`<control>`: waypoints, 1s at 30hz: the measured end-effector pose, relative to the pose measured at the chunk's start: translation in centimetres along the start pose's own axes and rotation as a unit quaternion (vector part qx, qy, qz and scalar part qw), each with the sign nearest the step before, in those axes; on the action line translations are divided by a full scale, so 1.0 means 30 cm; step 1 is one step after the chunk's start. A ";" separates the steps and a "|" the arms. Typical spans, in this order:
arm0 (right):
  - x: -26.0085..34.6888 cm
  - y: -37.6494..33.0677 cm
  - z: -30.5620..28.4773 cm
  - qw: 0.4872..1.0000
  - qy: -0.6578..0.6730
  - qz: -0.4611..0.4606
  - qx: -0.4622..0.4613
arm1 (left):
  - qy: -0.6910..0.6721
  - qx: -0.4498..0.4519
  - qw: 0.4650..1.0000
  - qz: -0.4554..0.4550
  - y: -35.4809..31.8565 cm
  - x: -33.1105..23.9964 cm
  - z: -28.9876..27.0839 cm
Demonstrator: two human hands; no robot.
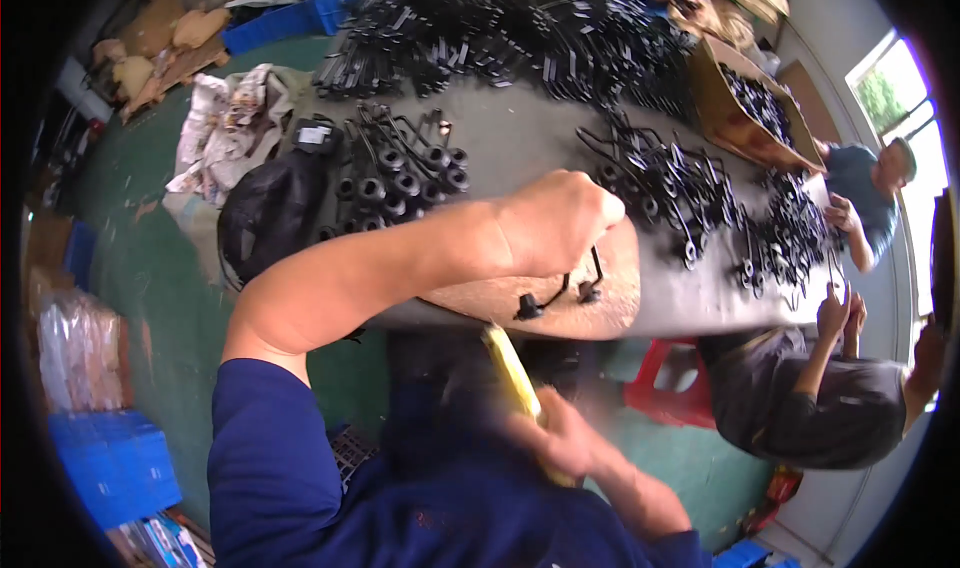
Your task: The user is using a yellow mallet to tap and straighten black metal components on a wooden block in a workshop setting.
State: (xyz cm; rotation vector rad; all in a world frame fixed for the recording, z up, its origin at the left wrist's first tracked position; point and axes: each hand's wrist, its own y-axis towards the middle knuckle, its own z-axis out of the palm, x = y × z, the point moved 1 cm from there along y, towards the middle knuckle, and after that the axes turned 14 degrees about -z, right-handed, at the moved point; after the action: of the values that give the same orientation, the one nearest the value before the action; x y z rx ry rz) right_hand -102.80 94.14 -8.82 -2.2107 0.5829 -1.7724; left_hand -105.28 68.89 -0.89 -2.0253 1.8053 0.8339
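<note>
Black wire part (pixel 560 293) pinned at table's (pixel 520 143) near edge under closed left hand (pixel 555 223); right hand (pixel 560 438) gripping yellow-handled tool (pixel 512 373); risk: tool slipping onto knuckles if part shifts.

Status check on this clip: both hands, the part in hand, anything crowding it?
Left hand fisted on black wire part at table edge. Right hand grips yellow tool, blurred. Loose black parts nearby, not touching.

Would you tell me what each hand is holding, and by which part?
Left hand pinches a black wire part by its top; right hand grips a yellow tool by its lower end.
</note>
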 end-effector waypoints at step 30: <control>0.017 0.188 -0.455 0.853 -0.432 -0.088 -0.278 | -0.263 -0.108 0.927 -0.244 -0.152 0.286 -0.471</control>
State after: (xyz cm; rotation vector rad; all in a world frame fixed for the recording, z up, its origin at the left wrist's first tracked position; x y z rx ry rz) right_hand -116.81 89.64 -7.67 -3.1695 0.7234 -0.4820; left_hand -97.38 54.61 4.36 -1.9843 0.9002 1.2903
